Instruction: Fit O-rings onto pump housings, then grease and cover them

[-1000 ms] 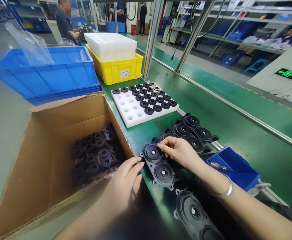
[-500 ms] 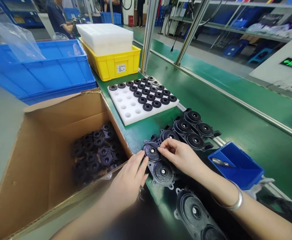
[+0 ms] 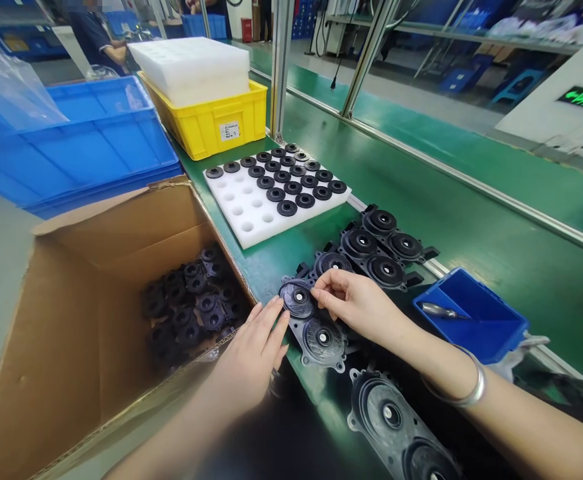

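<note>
Black casing (image 3: 310, 319) lies flat on the counter (image 3: 401, 173), seemingly steadied by the left hand (image 3: 251, 350), fingers loosely extended; the right hand's (image 3: 361, 303) bunch at its rim, whether grasping I cannot tell.

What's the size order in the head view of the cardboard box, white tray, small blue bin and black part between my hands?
1. Cardboard box
2. White tray
3. Small blue bin
4. Black part
</note>
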`<state>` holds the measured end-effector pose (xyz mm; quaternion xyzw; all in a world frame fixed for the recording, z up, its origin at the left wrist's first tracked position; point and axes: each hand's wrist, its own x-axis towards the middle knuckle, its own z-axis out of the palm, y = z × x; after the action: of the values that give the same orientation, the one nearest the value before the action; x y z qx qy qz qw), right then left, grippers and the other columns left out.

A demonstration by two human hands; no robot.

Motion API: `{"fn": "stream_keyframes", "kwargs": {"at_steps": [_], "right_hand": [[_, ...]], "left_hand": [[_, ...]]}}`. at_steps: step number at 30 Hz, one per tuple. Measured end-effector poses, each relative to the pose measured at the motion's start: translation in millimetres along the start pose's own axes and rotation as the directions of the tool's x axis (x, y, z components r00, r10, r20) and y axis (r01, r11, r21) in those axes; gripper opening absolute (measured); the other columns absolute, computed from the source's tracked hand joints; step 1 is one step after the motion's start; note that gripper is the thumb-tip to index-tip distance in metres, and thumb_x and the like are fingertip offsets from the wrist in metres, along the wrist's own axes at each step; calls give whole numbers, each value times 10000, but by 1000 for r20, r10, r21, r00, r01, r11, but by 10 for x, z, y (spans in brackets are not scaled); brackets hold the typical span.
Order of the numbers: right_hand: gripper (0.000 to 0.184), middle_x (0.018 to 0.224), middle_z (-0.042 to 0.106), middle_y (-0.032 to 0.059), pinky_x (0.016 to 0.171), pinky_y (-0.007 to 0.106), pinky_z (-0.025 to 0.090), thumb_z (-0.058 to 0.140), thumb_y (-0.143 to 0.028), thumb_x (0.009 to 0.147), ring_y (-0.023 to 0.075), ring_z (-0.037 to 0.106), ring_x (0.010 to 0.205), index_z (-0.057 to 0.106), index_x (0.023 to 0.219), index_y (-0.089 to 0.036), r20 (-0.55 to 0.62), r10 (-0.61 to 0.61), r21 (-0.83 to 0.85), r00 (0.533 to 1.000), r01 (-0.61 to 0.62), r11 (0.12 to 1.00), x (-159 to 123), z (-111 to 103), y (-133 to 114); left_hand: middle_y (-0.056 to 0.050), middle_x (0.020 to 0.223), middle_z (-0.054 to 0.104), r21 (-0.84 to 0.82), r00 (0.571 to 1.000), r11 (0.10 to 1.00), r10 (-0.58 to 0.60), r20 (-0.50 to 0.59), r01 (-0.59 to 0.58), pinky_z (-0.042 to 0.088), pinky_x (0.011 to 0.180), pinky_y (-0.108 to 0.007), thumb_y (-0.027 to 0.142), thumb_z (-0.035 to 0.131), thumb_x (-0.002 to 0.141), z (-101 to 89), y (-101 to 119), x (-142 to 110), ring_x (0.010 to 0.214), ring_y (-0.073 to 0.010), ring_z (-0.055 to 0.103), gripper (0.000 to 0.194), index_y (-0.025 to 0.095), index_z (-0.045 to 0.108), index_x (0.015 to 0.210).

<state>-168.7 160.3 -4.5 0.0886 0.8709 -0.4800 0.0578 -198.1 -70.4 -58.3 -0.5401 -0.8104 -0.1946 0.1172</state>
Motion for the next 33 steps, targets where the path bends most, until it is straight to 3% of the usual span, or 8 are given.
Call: {"fn": "stream_keyframes", "kwargs": {"at_steps": [7,17,23,33], "right_hand": [[183,671,614,-14,503,209,419,529,-338,908,118,544,520,562,810,-186,125,-82,97,989,70,993,-15,-7,-125],[211,666,612,-1,521,240,445,516,-376,877,143,557,526,568,808,-183,34,-9,56,999,7,998,-16,-40,2],[158,659,603,-9,494,226,407,538,-315,868,131,529,524,585,793,-184,-11,-17,-27,1000,17,999,-40,10,10],[128,637,584,-27,516,219,399,549,-258,889,128,524,530,584,791,-184,-10,-2,-79,1000,1,997,-45,-20,8]], "left_hand": [[-243,1362,530,8,999,1000,19,-33,-18,452,1081,-538,104,496,931,-12,-9,-35,1350,-315,447,428,20,458,1349],[-238,1373,527,42,999,999,14,-41,-12,457,1083,-506,123,492,937,11,-24,-27,1342,-297,462,422,31,466,1348],[-242,1370,533,55,999,998,39,-34,-37,479,1066,-490,126,496,936,16,-39,-13,1325,-298,483,406,20,485,1328],[-238,1398,509,35,999,999,39,5,-40,462,1088,-475,126,493,939,6,-52,-2,1343,-289,465,449,31,438,1375]]}}
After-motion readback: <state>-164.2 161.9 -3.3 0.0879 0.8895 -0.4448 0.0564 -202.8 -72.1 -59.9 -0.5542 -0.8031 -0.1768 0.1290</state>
